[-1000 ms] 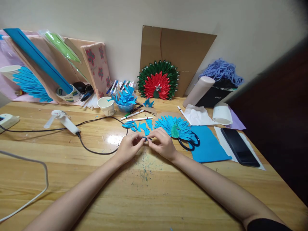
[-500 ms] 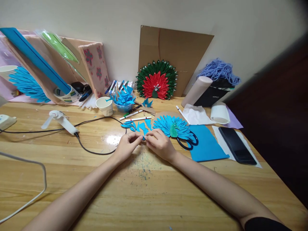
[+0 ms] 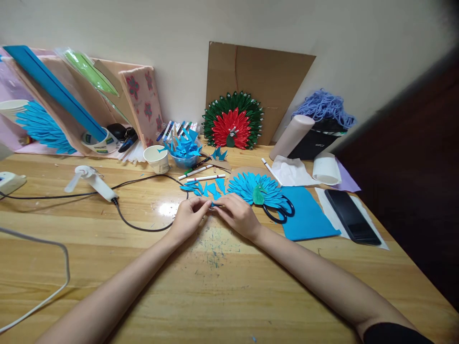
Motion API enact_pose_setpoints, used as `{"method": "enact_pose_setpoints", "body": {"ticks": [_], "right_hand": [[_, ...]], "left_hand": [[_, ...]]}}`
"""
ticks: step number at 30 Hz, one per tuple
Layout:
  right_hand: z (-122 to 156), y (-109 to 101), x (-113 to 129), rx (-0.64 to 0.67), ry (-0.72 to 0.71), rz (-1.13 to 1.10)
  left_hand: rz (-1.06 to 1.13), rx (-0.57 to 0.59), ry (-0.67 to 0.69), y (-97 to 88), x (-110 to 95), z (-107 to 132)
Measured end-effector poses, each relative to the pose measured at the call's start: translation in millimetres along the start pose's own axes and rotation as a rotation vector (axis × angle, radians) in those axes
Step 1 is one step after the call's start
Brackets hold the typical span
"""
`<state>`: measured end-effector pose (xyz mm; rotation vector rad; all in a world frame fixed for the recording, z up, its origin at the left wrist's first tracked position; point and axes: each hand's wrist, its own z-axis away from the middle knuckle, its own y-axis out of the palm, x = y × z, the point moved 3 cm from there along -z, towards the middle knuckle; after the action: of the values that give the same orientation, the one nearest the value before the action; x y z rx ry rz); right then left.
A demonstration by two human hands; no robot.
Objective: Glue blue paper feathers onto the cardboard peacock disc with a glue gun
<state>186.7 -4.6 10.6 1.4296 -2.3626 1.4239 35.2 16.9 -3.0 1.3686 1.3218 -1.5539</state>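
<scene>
Between my fingertips is a small blue piece of felt or foam (image 3: 213,204), mostly covered by the fingers. My left hand (image 3: 190,216) pinches it from the left, and my right hand (image 3: 237,216) pinches it from the right. Just beyond lie loose blue cut pieces (image 3: 212,189) in pointed shapes. To the right of them rests a blue fan of petals (image 3: 245,187) with a green bird-shaped body (image 3: 258,195). Black scissor handles (image 3: 275,214) stick out from under it, over a blue sheet (image 3: 304,215).
A glue gun (image 3: 95,184) with a black cord lies left. Behind stand a paper cup (image 3: 157,160) and a bowl of blue scraps (image 3: 184,155). A red and green peacock (image 3: 233,126) leans on cardboard (image 3: 279,81). A phone (image 3: 353,217) is at right.
The fingers of both hands have shifted slightly around the small blue piece, and a little more of it shows. The camera view has moved a bit.
</scene>
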Motion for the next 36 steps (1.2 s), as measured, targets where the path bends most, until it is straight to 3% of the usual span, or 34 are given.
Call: {"method": "enact_pose_setpoints", "body": {"ticks": [7, 16, 23, 29, 36], "right_hand": [[-5, -2, -10, -0.009, 0.262, -0.211], [-5, 1, -13, 0.036, 0.32, -0.268], [-5, 2, -16, 0.084, 0.344, -0.332], [-5, 4, -17, 0.121, 0.362, -0.367], [-4, 4, -18, 0.127, 0.38, -0.427]], "left_hand": [[-0.156, -0.043, 0.075, 0.6, -4, 4], [-0.341, -0.125, 0.228, 0.5, -16, 11], [-0.236, -0.089, 0.219, -0.3, -11, 8], [-0.377, -0.015, 0.481, -2.5, -11, 6], [-0.558, -0.016, 0.65, -5.9, -14, 4]]}}
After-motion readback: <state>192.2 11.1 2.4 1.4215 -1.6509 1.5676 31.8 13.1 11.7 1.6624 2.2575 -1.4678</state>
